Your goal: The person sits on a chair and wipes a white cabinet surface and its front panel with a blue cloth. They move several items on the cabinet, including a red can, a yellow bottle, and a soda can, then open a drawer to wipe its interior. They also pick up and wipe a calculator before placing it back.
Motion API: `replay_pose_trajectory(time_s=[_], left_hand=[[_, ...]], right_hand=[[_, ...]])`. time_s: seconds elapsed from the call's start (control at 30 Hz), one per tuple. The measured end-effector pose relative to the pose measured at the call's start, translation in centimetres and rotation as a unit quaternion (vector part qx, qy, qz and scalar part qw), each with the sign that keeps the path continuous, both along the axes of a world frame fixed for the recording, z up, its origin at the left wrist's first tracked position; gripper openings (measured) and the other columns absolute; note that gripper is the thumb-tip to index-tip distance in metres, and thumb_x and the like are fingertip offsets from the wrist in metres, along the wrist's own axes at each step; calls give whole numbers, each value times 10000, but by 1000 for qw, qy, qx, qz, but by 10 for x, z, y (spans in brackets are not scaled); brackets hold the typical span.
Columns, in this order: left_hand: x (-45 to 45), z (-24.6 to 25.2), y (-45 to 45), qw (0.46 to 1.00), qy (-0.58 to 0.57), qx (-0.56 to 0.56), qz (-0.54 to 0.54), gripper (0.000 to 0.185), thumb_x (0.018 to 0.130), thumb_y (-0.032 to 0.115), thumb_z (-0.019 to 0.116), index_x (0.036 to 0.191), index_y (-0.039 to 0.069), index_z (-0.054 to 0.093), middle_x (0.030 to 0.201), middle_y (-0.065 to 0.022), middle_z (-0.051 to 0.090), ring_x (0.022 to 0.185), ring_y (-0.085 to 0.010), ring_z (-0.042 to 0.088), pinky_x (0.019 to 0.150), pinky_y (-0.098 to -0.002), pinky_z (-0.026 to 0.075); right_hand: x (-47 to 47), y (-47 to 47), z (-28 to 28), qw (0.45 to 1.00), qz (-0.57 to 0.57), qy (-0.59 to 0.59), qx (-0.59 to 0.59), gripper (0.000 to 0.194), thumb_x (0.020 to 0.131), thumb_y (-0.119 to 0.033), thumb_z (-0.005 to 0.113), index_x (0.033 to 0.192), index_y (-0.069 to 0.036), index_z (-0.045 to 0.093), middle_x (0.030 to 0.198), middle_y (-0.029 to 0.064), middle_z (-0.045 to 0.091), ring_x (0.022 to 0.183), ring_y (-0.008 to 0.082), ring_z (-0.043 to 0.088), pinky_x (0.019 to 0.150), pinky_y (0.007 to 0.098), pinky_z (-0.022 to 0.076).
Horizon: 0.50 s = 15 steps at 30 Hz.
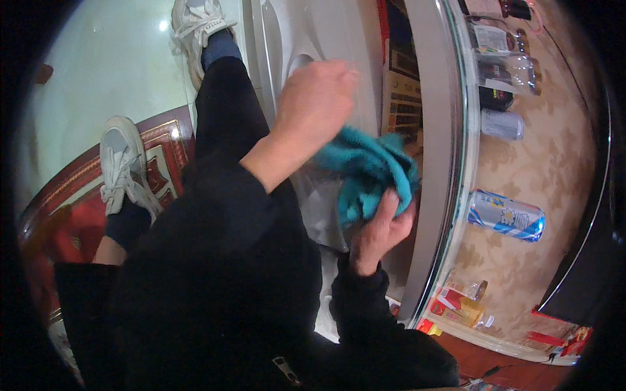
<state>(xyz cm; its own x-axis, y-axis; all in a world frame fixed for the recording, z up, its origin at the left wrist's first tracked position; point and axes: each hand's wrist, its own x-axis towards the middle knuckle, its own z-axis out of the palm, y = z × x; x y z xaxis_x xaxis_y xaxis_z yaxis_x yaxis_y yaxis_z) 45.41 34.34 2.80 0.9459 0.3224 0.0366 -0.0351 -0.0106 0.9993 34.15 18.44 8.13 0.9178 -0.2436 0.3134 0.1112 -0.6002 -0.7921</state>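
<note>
My right hand [384, 229] grips a crumpled teal cloth [376, 171], its thumb and fingers on the lower end. The cloth's other end passes beneath the wrist side of my left hand [318, 97]. My left hand is curled and blurred above a pale grey, glossy moulded surface [298, 29]; its fingertips are hard to make out, and whether they hold anything cannot be told. Black sleeves cover both forearms.
On the right, a patterned surface with a raised edge [440, 146] holds a silver-blue can [507, 215], a smaller can [502, 124] and several bottles. White shoes [121, 161] rest at left, beside a red, patterned floor border [166, 151]. A box [405, 93] lies beneath the edge.
</note>
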Motion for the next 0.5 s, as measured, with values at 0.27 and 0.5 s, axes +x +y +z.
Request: replay_pose_trajectory(time_s=[0.27, 0.5], left_hand=[[-89, 40, 28, 980, 144, -127, -56, 320, 990, 280, 528, 1006, 12, 703, 704, -54, 664, 498, -103, 569, 474, -254, 430], [-133, 81, 10, 986, 103, -117, -59, 312, 1000, 225, 507, 1136, -6, 668, 717, -84, 672, 497, -114, 572, 491, -268, 444]], right_hand=[[41, -15, -12, 903, 118, 3, -414, 424, 915, -143, 607, 1317, -29, 538, 1360, 229, 528, 1265, 394, 494, 1045, 459, 407], [-64, -22, 62, 943, 170, 284, 41, 281, 943, -227, 638, 1116, -6, 658, 994, 83, 702, 897, 215, 662, 830, 332, 517]])
